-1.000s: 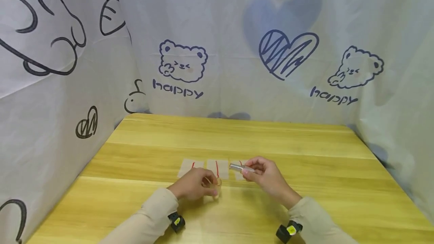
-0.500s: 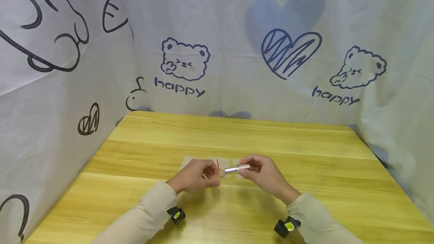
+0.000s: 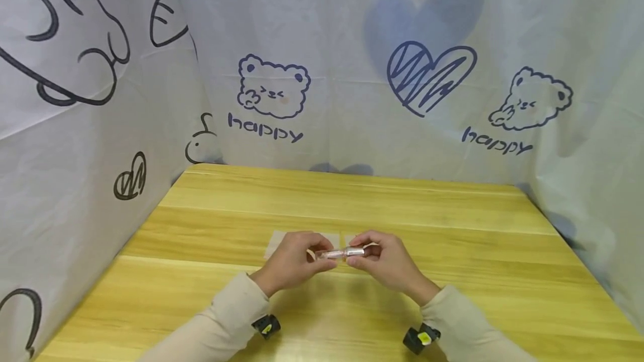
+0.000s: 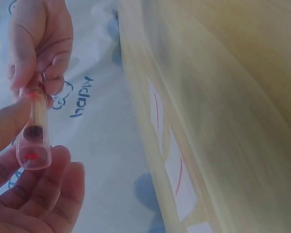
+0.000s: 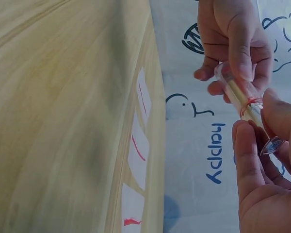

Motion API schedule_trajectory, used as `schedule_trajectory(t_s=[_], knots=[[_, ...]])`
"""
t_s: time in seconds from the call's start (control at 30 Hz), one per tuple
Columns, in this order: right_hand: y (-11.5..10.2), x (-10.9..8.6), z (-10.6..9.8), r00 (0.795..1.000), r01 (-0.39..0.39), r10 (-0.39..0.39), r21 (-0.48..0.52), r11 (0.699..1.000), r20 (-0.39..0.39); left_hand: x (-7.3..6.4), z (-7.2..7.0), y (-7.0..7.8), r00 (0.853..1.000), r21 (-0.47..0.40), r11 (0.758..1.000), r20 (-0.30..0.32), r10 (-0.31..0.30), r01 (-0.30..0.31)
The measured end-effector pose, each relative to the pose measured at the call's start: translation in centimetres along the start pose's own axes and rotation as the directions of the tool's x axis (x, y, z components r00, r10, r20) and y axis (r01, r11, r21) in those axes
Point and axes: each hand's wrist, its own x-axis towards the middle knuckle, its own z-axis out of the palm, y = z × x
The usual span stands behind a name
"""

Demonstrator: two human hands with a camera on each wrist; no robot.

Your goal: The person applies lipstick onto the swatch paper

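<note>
My left hand point(image 3: 289, 261) pinches a clear, pinkish lipstick cap point(image 4: 34, 158) between thumb and fingers. My right hand point(image 3: 389, 258) grips the silver lipstick tube point(image 3: 355, 251) from the other side, its round end point(image 5: 271, 145) showing between the fingers in the right wrist view. The tube's front part sits inside the cap, seen through the transparent wall. Red marks show on the cap near the tube. Both hands are raised over the table, fingertips close together.
Three white paper slips lie in a row beyond the hands, each with a red streak: a near one point(image 5: 131, 208), a middle one point(image 5: 137, 158) and a far one point(image 5: 142, 92). The wooden table point(image 3: 427, 217) ends at a hanging white cloth point(image 3: 347, 110) with drawings.
The hands have come together. The silver tube, earlier apart from the cap, has moved left and now sits inside it. The hands now cover more of the paper slips.
</note>
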Motion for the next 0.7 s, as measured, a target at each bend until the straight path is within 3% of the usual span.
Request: schedule_trajectory(t_s=[0.23,0.47,0.7], knots=[[0.08,-0.07,0.02,0.999,-0.033,0.033,-0.004,0.999,-0.002,0.10,0.32,0.09,0.998,0.021,0.999,-0.040,0.049,-0.049],[0.18,-0.10,-0.02,0.995,-0.088,0.083,0.117,0.989,0.048,0.11,0.35,0.12,0.993,0.018,0.994,-0.048,0.106,-0.105],[0.24,-0.04,0.21,0.990,-0.125,0.115,0.145,0.981,0.076,0.17,0.60,0.54,0.982,0.041,0.984,-0.071,0.175,-0.173]])
